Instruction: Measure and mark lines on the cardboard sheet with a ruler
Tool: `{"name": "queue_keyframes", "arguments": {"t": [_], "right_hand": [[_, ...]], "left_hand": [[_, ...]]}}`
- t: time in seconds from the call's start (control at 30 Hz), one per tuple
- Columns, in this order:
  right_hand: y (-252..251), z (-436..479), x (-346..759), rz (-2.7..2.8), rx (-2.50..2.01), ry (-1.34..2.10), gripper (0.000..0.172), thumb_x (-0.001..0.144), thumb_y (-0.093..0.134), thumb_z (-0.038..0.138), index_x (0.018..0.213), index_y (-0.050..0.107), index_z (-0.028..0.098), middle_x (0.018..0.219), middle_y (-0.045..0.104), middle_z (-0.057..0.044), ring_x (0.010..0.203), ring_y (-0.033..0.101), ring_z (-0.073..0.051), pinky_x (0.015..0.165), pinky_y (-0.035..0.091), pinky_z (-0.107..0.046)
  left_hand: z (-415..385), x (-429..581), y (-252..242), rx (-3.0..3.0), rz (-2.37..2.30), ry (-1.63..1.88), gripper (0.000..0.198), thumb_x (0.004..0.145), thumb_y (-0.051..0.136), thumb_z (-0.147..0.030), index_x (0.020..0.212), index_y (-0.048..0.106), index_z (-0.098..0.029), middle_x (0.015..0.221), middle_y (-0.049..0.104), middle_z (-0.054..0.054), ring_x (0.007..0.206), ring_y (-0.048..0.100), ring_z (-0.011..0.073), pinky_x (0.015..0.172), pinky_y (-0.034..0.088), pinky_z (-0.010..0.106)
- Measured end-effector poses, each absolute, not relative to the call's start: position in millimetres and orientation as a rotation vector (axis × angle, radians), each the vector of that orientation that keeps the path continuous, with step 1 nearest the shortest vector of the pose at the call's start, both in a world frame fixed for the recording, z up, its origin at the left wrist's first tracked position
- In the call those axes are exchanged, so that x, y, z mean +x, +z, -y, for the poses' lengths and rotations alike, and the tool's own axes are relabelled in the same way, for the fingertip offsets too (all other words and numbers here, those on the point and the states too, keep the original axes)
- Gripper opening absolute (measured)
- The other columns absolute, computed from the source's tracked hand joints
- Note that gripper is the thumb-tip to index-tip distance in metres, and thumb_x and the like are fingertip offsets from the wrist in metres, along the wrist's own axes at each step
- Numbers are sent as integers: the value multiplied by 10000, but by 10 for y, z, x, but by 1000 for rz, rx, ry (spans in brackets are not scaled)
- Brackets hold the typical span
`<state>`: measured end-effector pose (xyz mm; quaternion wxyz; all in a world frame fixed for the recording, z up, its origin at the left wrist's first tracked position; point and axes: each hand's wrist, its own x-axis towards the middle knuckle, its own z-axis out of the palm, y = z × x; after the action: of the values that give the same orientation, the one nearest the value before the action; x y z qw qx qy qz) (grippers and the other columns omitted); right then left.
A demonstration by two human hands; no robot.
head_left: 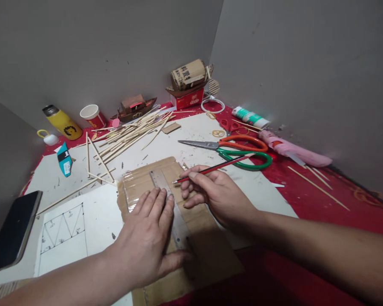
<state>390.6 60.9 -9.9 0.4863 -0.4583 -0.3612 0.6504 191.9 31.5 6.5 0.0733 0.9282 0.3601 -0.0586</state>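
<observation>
Four fingers of the left hand (147,233) are stretching forward, flat and gripping nothing, while the thumb is spreading out to the side. Under the fingertips nearest that thumb, a straight ruler (180,225) is lying on a piece of brown cardboard (210,242), which is extending beneath the fingers of both hands. To the right of these fingers, the right hand (215,191) is pinching a red-and-black pencil (213,168) between thumb and fingers, the lower ones curling inward; one pencil end is hovering near the ruler, just left of the gripping fingertips. Beyond the right fingers, scissors (244,143) with one orange and one green handle are lying open, and farther right a pink glue gun (293,151) is resting on the red surface (309,204). Ahead of the left fingers, thin wooden sticks (127,138) are lying in a loose heap. Left of those fingers, a sheet with a zigzag drawing (62,229) is lying near a black smartphone (14,231).
</observation>
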Motion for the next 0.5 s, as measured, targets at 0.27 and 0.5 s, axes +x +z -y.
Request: {"name": "queue_keyframes", "arguments": {"t": [0.27, 0.5], "right_hand": [[-128, -607, 3916, 975, -1149, 1489, 484, 784, 707, 627, 753, 599, 156, 641, 627, 3, 454, 591, -92, 449, 545, -218], [12, -603, 4023, 1050, -1115, 1402, 699, 764, 789, 491, 1331, 512, 191, 553, 581, 86, 391, 507, -90, 369, 442, -181]], "left_hand": [[-338, 1898, 20, 2772, -1101, -115, 960, 844, 576, -691, 1522, 374, -42, 1554, 374, 285, 1461, 305, 452, 1139, 358, 620], [-338, 1932, 38, 2764, -1111, -195, 995, 843, 582, -684, 1539, 330, -20, 1594, 246, 297, 1471, 252, 464, 1146, 343, 618]]}}
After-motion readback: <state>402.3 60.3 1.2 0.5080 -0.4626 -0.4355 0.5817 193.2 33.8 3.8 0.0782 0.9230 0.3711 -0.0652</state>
